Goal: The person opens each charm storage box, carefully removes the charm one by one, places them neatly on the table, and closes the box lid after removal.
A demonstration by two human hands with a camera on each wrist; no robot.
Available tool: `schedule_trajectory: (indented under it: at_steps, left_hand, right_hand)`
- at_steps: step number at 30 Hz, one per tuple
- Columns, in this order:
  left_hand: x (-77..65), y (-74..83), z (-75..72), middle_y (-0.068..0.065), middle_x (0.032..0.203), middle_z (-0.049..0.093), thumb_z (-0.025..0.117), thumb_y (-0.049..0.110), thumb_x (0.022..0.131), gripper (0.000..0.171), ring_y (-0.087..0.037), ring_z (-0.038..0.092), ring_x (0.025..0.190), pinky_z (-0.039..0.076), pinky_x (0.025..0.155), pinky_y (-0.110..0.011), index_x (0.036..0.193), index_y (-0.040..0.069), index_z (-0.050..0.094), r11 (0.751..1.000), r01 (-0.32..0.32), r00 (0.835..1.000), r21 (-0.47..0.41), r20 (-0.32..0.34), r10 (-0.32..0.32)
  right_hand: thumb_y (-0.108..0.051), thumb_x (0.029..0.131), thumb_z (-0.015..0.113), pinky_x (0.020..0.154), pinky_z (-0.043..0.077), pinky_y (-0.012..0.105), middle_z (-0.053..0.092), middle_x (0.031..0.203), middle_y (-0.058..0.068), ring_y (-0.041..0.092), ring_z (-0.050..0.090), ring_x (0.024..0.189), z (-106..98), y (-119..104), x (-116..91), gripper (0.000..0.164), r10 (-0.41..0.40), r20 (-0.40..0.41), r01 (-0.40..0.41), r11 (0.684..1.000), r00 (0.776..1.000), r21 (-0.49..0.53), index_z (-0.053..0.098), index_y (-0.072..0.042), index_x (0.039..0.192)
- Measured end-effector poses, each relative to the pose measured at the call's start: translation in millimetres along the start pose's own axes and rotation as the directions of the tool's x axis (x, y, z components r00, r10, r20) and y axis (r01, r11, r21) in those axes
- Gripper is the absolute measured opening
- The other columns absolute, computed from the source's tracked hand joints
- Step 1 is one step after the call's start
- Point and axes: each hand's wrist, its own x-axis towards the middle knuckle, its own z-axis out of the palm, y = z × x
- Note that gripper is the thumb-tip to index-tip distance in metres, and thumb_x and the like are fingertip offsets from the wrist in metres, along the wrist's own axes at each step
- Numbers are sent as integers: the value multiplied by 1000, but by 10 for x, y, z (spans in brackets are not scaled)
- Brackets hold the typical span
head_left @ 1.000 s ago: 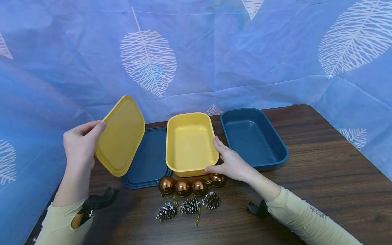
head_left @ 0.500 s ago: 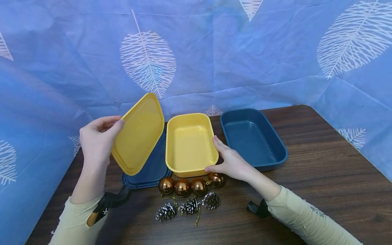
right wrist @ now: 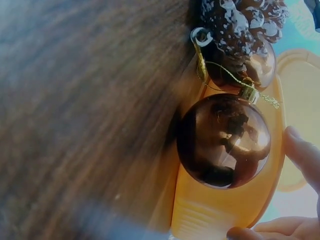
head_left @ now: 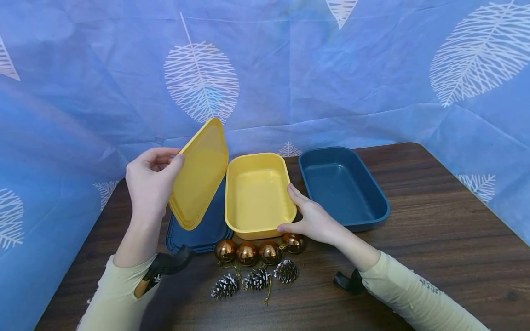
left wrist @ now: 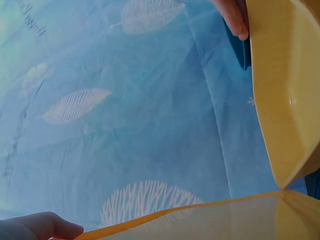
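My left hand (head_left: 153,179) pinches the left edge of a yellow lid (head_left: 203,174), tilted steeply on edge. In the left wrist view, the lid (left wrist: 210,215) appears against a corner of the yellow container (left wrist: 285,75); whether they touch I cannot tell. At the near right corner of the yellow container (head_left: 261,197), which holds nothing, my right hand (head_left: 312,218) grips with thumb in front and fingers along the right wall. Directly before that container is a row of shiny copper-brown ball ornaments (head_left: 247,254), one close under the right thumb.
A blue lid (head_left: 203,230) lies flat, partly hidden behind the raised yellow lid. To the right stands a blue container (head_left: 341,188). Frosted pine cones (head_left: 256,278) with gold cords lie nearer me on the dark wood table (head_left: 434,230). A leaf-printed blue cloth (head_left: 265,82) hangs behind.
The left hand has carried the yellow lid rightward, close to the yellow container's left side, and turned it more edge-on. My right hand has stayed at its corner.
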Motion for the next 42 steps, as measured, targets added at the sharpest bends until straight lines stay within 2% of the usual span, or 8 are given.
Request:
schedule_trajectory:
  at_steps: [10,14,19,24,32,34,36,42]
  left_hand:
    - [-85,99,268,-8,75,63,66,18,85,20,-16,54,62,45,56,-26,98,5,73,983,-152,983,100,118,139]
    - [-159,113,382,-7,73,63,66,15,84,18,-17,54,61,46,55,-31,97,5,73,969,-215,964,121,187,191]
    - [-279,131,531,-8,76,61,68,11,84,16,-19,55,65,47,58,-33,96,2,71,947,-285,941,147,230,248]
    - [-392,119,630,-8,76,58,69,9,84,14,-19,51,63,47,55,-32,96,1,71,926,-339,922,169,255,291]
    - [-554,65,770,-8,77,56,73,8,81,14,-18,51,61,47,51,-28,93,2,69,899,-398,900,183,269,344]
    - [-607,45,816,-8,78,56,73,7,80,13,-17,51,62,47,51,-27,92,2,69,884,-429,885,188,282,369]
    - [-657,26,861,-8,79,57,74,7,80,14,-17,52,65,46,52,-27,91,1,68,865,-462,868,196,300,396]
    - [-767,3,949,-6,80,54,76,8,79,20,-15,49,65,44,53,-25,95,1,67,835,-504,840,221,349,415]
  right_hand:
    - [-32,79,79,107,27,55,15,156,18,38,18,140,-28,-31,8,99,-2,-16,2,1000,1000,13,19,1,150]
    - [-20,82,77,102,38,48,24,154,13,35,34,134,-64,-73,23,86,-35,-66,44,988,997,150,26,-5,150]
    - [-12,89,68,91,48,33,49,140,11,27,52,122,-107,-136,107,56,-49,-84,83,883,995,462,48,-4,140]
    - [-13,91,66,86,52,32,63,121,15,22,62,110,-106,-265,269,37,-39,-73,74,805,997,589,60,1,126]
    - [-10,97,57,87,51,35,63,116,24,26,64,105,-109,-423,540,35,66,-29,-12,552,997,834,56,10,125]
    - [-9,98,55,87,51,35,62,115,24,25,66,101,-102,-427,569,34,99,-11,-44,528,995,848,55,11,124]
    - [-10,98,55,85,52,34,63,113,23,22,67,96,-96,-425,582,32,138,2,-75,526,990,847,56,11,122]
    - [-15,95,61,78,55,31,66,101,17,17,68,83,-90,-425,598,29,232,-6,-131,572,973,810,61,8,113]
